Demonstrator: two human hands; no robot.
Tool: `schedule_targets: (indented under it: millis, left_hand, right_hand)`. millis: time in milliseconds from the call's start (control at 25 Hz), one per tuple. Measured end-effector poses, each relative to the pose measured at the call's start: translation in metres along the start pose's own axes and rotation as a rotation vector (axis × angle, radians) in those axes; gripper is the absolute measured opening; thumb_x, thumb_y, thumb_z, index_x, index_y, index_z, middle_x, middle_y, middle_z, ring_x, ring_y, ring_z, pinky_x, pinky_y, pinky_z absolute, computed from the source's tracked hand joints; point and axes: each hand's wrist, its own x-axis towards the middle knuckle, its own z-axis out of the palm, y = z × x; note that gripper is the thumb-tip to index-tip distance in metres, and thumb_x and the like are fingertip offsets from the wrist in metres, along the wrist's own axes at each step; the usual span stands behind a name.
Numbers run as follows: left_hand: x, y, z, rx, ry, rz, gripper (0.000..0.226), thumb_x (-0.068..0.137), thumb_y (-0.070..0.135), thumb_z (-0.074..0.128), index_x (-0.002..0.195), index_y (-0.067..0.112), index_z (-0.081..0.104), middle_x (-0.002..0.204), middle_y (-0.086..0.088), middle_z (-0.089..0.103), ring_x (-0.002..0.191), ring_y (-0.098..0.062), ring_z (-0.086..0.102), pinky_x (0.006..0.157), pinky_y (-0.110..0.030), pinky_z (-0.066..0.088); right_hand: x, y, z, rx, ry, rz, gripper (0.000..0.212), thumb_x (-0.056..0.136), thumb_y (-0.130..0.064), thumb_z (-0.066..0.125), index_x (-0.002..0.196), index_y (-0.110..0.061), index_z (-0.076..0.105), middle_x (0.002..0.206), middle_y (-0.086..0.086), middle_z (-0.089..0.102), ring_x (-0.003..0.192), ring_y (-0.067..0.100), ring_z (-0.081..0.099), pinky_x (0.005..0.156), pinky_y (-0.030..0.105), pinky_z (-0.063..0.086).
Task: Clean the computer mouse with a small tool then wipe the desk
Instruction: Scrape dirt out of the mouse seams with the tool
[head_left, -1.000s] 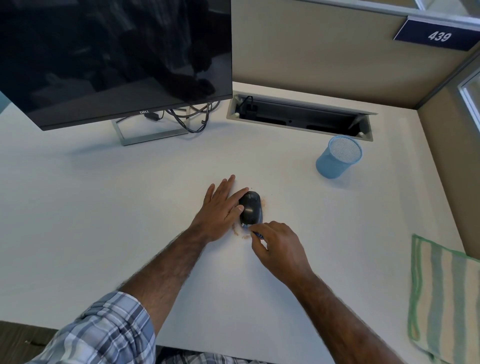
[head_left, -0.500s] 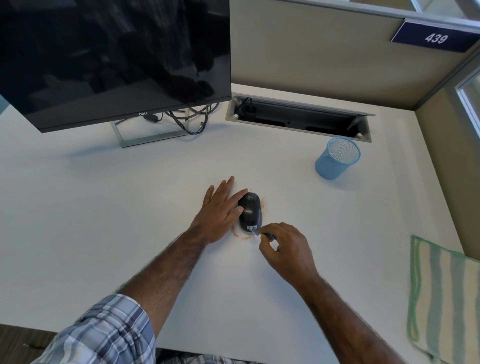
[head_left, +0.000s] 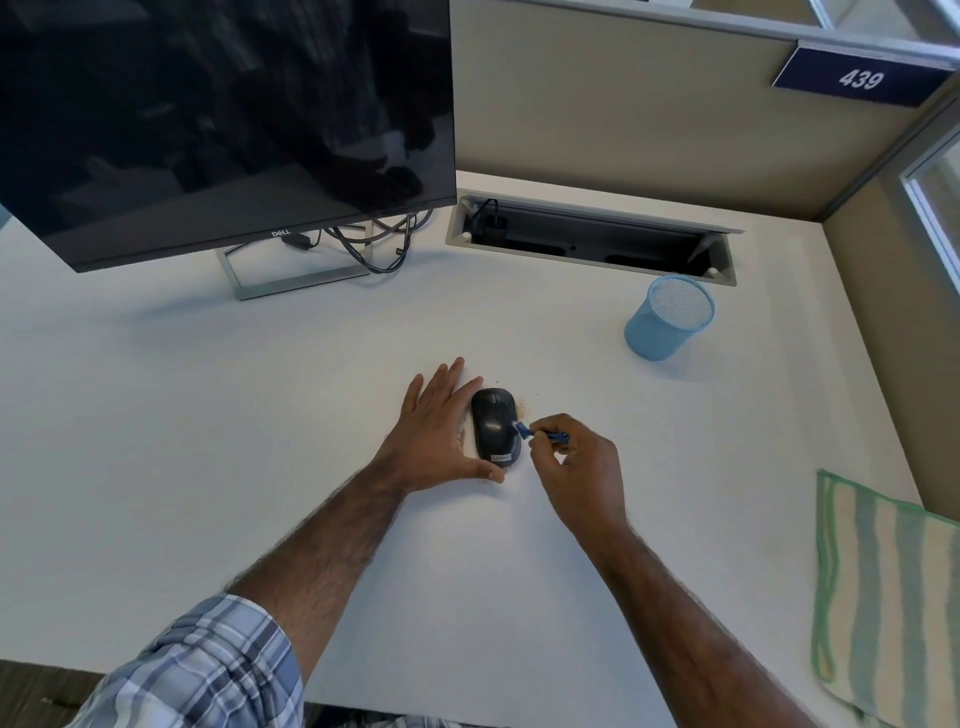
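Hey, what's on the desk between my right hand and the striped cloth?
Nothing: in the head view, only bare white desk lies between the right hand, which pinches the small blue tool, and the striped cloth.

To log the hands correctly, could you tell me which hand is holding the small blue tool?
The right hand pinches the blue tool, its tip on the mouse; the left hand lies flat against the mouse's side.
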Motion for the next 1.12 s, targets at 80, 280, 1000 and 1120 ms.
schedule_targets:
  millis: [80,280,1000,1120]
  left_hand:
    - [0.000,0.000,0.000,0.010,-0.007,-0.002,0.142,0.051,0.104,0.056,0.163,0.031,0.009,0.171,0.005,-0.019,0.156,-0.013,-0.022,0.125,-0.041,-0.018]
    - [-0.001,0.001,-0.001,0.031,0.011,0.012,0.135,0.056,0.099,0.061,0.162,0.032,0.012,0.172,0.002,-0.018,0.157,-0.016,-0.019,0.126,-0.043,-0.016]
    - [-0.003,0.003,-0.004,0.024,0.010,0.007,0.127,0.060,0.096,0.062,0.160,0.035,0.013,0.172,0.002,-0.017,0.157,-0.017,-0.020,0.124,-0.041,-0.018]
    - [-0.002,0.003,-0.003,0.037,0.006,0.009,0.128,0.060,0.096,0.061,0.160,0.036,0.010,0.172,0.002,-0.018,0.157,-0.016,-0.021,0.123,-0.040,-0.019]
  right_hand:
    - [0.000,-0.001,0.001,-0.005,-0.013,-0.015,0.013,0.093,-0.019,0.066,0.098,-0.028,0.074,0.085,-0.017,0.069,0.081,0.001,0.066,0.068,0.023,0.054]
    - [0.011,-0.006,0.002,0.011,-0.116,-0.103,0.014,0.094,-0.021,0.066,0.101,-0.030,0.075,0.093,-0.016,0.073,0.085,0.004,0.067,0.072,0.025,0.056]
    - [0.087,-0.018,-0.005,-0.330,-0.372,-0.230,0.021,0.101,-0.022,0.055,0.112,-0.024,0.074,0.110,-0.004,0.075,0.093,0.012,0.062,0.079,0.025,0.049]
    - [0.092,-0.023,-0.003,-0.322,-0.379,-0.261,0.020,0.101,-0.021,0.057,0.110,-0.024,0.074,0.109,-0.004,0.075,0.091,0.010,0.061,0.074,0.022,0.047]
